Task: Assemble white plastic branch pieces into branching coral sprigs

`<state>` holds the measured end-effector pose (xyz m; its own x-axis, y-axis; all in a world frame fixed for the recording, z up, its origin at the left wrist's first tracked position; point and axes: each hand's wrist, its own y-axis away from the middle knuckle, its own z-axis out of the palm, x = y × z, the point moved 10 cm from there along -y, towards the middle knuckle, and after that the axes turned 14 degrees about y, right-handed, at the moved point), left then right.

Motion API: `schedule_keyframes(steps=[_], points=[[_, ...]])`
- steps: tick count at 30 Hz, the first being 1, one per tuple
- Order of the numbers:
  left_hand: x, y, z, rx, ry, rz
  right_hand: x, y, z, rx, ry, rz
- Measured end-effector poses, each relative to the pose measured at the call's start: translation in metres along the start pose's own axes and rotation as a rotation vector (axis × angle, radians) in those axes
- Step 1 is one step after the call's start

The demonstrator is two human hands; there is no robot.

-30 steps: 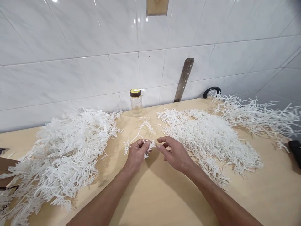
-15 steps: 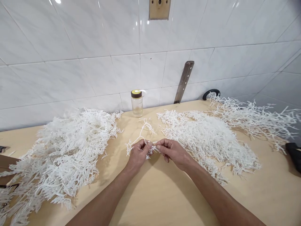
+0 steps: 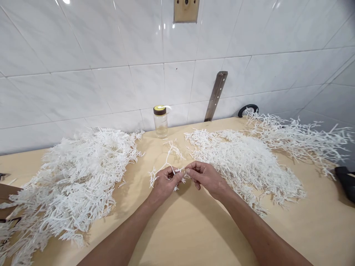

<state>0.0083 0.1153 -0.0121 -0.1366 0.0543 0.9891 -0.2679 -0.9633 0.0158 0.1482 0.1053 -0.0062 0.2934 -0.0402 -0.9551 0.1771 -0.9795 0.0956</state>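
Observation:
Between my hands is a white, coral-like branched sprig [image 3: 166,162], its thin forks spreading away toward the bottle. My left hand [image 3: 166,183] is closed on the sprig, thumb and fingers pinched together near its base. My right hand [image 3: 203,176] pinches the near end of the same sprig close to the left fingertips; exactly what lies between those fingertips is partly hidden. To the right of my right hand lies a pile of small white branched pieces [image 3: 241,159]. A larger heap of white leafy sprigs [image 3: 85,177] spreads at the left.
A clear bottle with a yellow and black lid [image 3: 161,122] stands near the tiled wall. A metal strip [image 3: 216,96] leans on that wall. Bare white branches [image 3: 299,136] lie at the far right, beside a black ring-shaped object [image 3: 247,108]. A black object [image 3: 345,183] sits at the right edge.
My left hand has turned a little and lowered slightly, tilting the sprig. Both hands stay pinched close together; the view has shifted very slightly.

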Motion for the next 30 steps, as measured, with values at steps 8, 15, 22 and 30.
schedule_keyframes(steps=[8,15,22,30], points=[[0.012,0.004,-0.003,0.066,-0.055,0.03,-0.001,0.003,0.001,-0.064,-0.043,0.042],[0.011,0.006,0.002,0.024,-0.094,0.041,-0.001,0.001,0.0,-0.055,-0.052,0.003],[0.016,0.007,0.0,0.037,-0.211,0.158,-0.002,0.003,-0.004,-0.033,0.032,-0.01],[0.014,0.008,0.001,0.039,-0.245,0.162,-0.006,0.005,-0.002,-0.042,0.082,-0.02]])
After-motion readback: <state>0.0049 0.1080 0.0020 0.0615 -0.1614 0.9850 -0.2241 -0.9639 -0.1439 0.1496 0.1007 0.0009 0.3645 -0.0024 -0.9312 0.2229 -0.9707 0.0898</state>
